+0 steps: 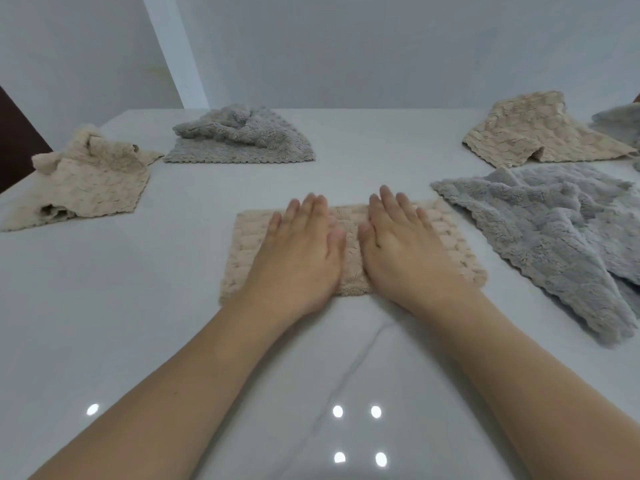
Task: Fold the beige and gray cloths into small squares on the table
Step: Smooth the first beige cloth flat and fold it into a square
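Observation:
A beige cloth [242,244], folded into a flat rectangle, lies in the middle of the white table [104,306]. My left hand [301,251] and my right hand [405,251] rest flat on top of it, side by side, palms down, fingers spread and pointing away from me. Neither hand grips anything. The hands hide most of the cloth's middle. A loose gray cloth [554,237] lies crumpled just right of my right hand.
A rumpled beige cloth [83,178] sits at the left, a bunched gray cloth [239,136] at the back left, another beige cloth [533,133] at the back right, and a gray cloth [620,123] at the far right edge. A wall stands behind the table.

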`<state>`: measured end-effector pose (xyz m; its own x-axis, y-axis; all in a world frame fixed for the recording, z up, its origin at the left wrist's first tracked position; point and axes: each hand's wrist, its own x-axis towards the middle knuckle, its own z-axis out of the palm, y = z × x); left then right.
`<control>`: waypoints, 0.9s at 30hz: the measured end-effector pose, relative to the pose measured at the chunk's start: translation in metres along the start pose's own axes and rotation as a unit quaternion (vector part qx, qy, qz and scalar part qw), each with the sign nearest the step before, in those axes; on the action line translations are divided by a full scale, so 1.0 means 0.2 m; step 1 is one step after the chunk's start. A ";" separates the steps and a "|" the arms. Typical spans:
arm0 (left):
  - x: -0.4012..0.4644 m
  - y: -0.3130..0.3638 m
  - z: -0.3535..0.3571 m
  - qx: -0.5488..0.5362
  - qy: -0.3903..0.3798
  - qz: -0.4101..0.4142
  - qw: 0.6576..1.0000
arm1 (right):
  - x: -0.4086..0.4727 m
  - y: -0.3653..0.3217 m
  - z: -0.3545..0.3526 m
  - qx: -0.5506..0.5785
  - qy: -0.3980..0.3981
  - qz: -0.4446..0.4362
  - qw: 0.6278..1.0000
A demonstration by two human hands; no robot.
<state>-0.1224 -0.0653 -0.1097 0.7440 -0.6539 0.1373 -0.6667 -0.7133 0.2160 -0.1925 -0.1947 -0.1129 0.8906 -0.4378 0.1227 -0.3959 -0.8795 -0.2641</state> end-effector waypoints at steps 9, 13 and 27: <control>-0.01 -0.01 0.07 0.053 -0.048 0.003 0.997 | 0.02 0.02 0.05 -0.029 -0.045 0.005 0.999; -0.01 -0.01 0.06 0.050 -0.047 0.003 0.998 | 0.02 0.04 0.04 -0.023 -0.052 0.007 0.998; -0.06 -0.36 -0.03 0.033 -0.095 -0.047 0.994 | 0.00 0.27 -0.03 -0.035 -0.076 0.046 0.995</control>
<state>-0.0819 -0.0042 -0.1206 0.7857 -0.6150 -0.0669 -0.6008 -0.7843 0.1547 -0.2160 -0.2431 -0.1207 0.8711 -0.4887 -0.0474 -0.4877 -0.8498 -0.2000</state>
